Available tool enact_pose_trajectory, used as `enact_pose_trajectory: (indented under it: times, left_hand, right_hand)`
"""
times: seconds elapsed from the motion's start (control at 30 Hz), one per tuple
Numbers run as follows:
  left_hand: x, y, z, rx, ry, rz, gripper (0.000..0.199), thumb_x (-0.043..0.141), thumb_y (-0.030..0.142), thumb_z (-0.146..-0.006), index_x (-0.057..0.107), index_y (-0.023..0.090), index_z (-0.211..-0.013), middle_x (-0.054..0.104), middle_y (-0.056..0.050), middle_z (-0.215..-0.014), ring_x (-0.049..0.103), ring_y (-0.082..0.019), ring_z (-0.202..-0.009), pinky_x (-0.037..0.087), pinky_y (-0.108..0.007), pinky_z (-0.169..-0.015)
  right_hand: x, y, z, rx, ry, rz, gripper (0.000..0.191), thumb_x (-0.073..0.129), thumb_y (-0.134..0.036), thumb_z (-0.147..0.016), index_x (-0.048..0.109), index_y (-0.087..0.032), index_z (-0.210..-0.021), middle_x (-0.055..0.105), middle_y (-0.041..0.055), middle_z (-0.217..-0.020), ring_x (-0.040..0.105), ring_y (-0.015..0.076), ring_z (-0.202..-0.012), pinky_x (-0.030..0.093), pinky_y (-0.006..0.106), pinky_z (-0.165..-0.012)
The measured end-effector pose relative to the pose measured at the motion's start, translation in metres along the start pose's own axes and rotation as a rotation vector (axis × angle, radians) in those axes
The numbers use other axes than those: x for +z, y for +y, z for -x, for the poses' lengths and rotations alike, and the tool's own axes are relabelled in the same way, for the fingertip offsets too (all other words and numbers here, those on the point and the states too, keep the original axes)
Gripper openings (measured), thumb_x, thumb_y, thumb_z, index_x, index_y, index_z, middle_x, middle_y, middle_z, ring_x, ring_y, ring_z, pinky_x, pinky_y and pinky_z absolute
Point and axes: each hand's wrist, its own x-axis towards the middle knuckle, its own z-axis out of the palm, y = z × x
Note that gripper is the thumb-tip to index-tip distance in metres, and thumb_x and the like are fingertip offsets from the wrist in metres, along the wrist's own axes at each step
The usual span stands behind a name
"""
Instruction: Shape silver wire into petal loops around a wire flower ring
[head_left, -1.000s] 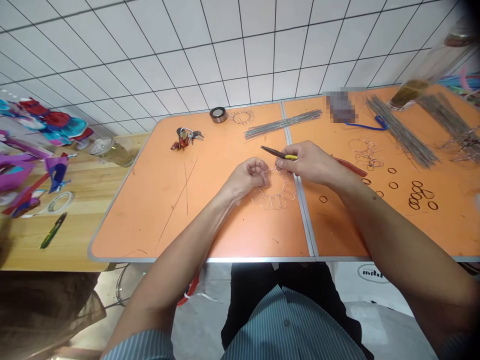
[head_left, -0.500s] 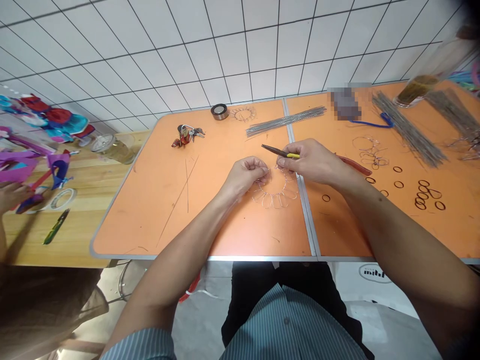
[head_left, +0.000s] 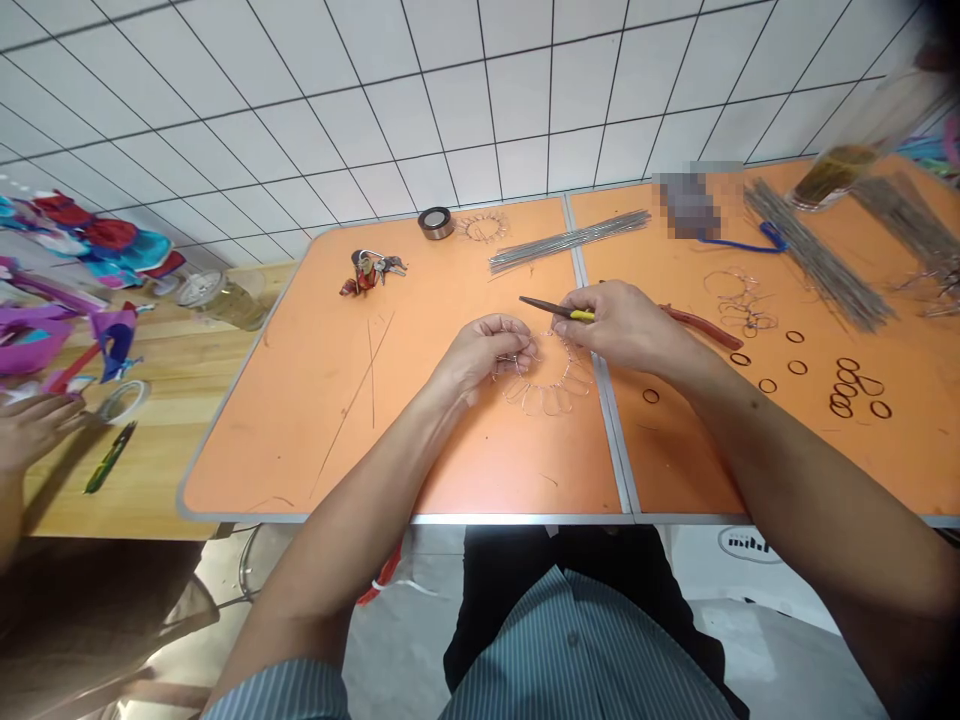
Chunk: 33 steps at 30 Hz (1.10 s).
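Note:
A ring of thin wire loops (head_left: 546, 398), shaped like petals, lies between my hands just above or on the orange table. My left hand (head_left: 491, 350) pinches the left side of this wire ring between thumb and fingers. In my right hand (head_left: 616, 318) are pliers (head_left: 556, 308) with dark jaws pointing left and a bit of yellow handle showing. The fingertips of that hand also meet the top right of the wire ring; whether they grip it I cannot tell. A red-handled tool (head_left: 705, 325) lies partly behind my right wrist.
Wire bundles (head_left: 570, 240) lie at the back, near a tape roll (head_left: 436, 223) and keys (head_left: 373, 270). Several small dark rings (head_left: 847, 385) are scattered at right. A glass jar (head_left: 217, 300) stands at left, where another person's hand (head_left: 37, 430) rests by a cutter (head_left: 110, 458).
My left hand has shifted very slightly left and its fingers have spread a little. The other person's hand at far left has moved right and down. The pliers stay in my right hand.

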Motion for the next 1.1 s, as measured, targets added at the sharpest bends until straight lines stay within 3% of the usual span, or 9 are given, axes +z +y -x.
enact_pose_trajectory:
  times: [0.23, 0.37, 0.5, 0.57, 0.67, 0.83, 1.1]
  left_hand:
    - [-0.005, 0.002, -0.005, -0.079, 0.064, 0.071, 0.012, 0.077, 0.009, -0.075, 0.071, 0.014, -0.083, 0.078, -0.007, -0.075, 0.07, -0.013, -0.058, 0.056, -0.025, -0.06]
    - [-0.005, -0.001, -0.006, -0.036, 0.085, 0.08, 0.01, 0.076, 0.01, -0.075, 0.069, 0.014, -0.082, 0.077, -0.008, -0.072, 0.068, -0.014, -0.055, 0.055, -0.025, -0.057]
    - [-0.002, -0.002, -0.005, 0.049, 0.089, 0.097, 0.012, 0.077, 0.009, -0.074, 0.068, 0.014, -0.081, 0.074, -0.007, -0.068, 0.068, -0.014, -0.056, 0.056, -0.027, -0.059]
    - [-0.001, -0.002, -0.004, 0.073, 0.086, 0.104, 0.013, 0.076, 0.007, -0.074, 0.067, 0.014, -0.08, 0.074, -0.007, -0.067, 0.067, -0.014, -0.055, 0.055, -0.027, -0.058]
    - [-0.001, 0.001, -0.002, 0.04, 0.075, 0.102, 0.012, 0.076, 0.006, -0.075, 0.068, 0.014, -0.081, 0.075, -0.007, -0.07, 0.068, -0.014, -0.056, 0.057, -0.027, -0.059]
    - [-0.006, 0.004, -0.005, -0.082, 0.063, 0.146, 0.01, 0.076, 0.005, -0.077, 0.071, 0.012, -0.081, 0.075, -0.008, -0.073, 0.07, -0.013, -0.059, 0.059, -0.025, -0.061]
    - [-0.01, 0.004, -0.011, -0.106, 0.12, 0.185, 0.011, 0.075, 0.003, -0.076, 0.07, 0.012, -0.079, 0.075, -0.009, -0.073, 0.069, -0.013, -0.059, 0.062, -0.025, -0.061]
  right_hand:
    - [-0.005, -0.008, 0.002, -0.043, 0.111, -0.057, 0.011, 0.073, -0.029, -0.097, 0.08, -0.021, -0.095, 0.077, 0.007, -0.106, 0.067, 0.0238, -0.094, 0.043, 0.038, -0.081]
    - [-0.02, -0.025, 0.016, -0.004, 0.221, -0.126, 0.012, 0.075, -0.031, -0.098, 0.077, -0.023, -0.09, 0.073, 0.007, -0.097, 0.066, 0.0254, -0.093, 0.044, 0.039, -0.08]
    - [-0.025, -0.039, 0.028, 0.035, 0.087, -0.23, 0.017, 0.078, -0.035, -0.099, 0.076, -0.023, -0.088, 0.07, 0.0056, -0.083, 0.065, 0.0236, -0.081, 0.045, 0.039, -0.075]
    - [-0.022, -0.04, 0.028, 0.031, 0.091, -0.225, 0.015, 0.079, -0.034, -0.098, 0.077, -0.023, -0.088, 0.07, 0.0055, -0.083, 0.065, 0.0236, -0.082, 0.044, 0.038, -0.073]
    - [-0.017, -0.033, 0.023, 0.004, 0.122, -0.192, 0.013, 0.078, -0.033, -0.098, 0.079, -0.024, -0.089, 0.07, 0.0046, -0.083, 0.063, 0.0231, -0.083, 0.043, 0.037, -0.073]
    - [-0.015, -0.022, 0.016, -0.079, 0.068, -0.191, 0.012, 0.077, -0.034, -0.097, 0.079, -0.025, -0.089, 0.072, 0.0036, -0.09, 0.064, 0.0226, -0.088, 0.046, 0.038, -0.08]
    - [-0.018, -0.022, 0.015, -0.102, 0.143, -0.105, 0.01, 0.074, -0.028, -0.098, 0.077, -0.024, -0.089, 0.075, 0.0051, -0.097, 0.068, 0.0255, -0.097, 0.047, 0.039, -0.086]
